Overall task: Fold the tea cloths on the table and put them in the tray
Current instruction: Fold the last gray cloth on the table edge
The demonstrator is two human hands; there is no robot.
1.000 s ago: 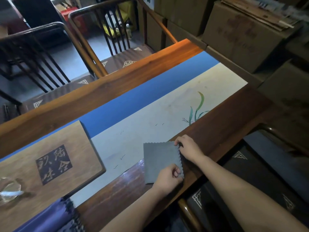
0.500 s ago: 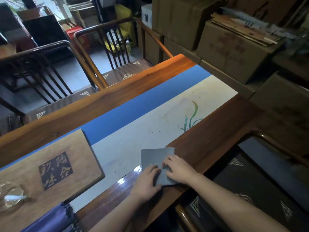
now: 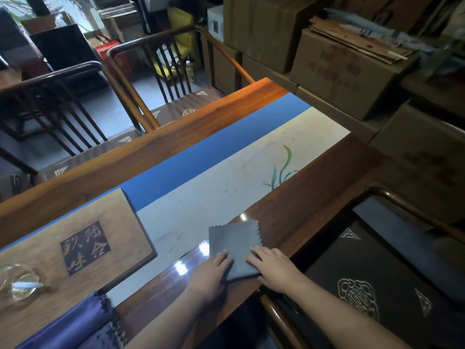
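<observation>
The left hand (image 3: pixel 210 274) and the right hand (image 3: pixel 273 266) are laid flat, fingers nearly straight, on the near half of a grey cloth (image 3: pixel 235 248); nothing is gripped, the cloth is only pressed down, probably so that a fold is flattened and kept from springing open. The cloth is placed at the near edge of the wooden table (image 3: pixel 314 187), partly over the pale table runner (image 3: pixel 226 177). Just to the left a wooden tray (image 3: pixel 37 248) with carved characters is seen, judged to be where the cloth is to go. A purple cloth (image 3: pixel 75 326) is draped at its near edge, seemingly unfolded.
</observation>
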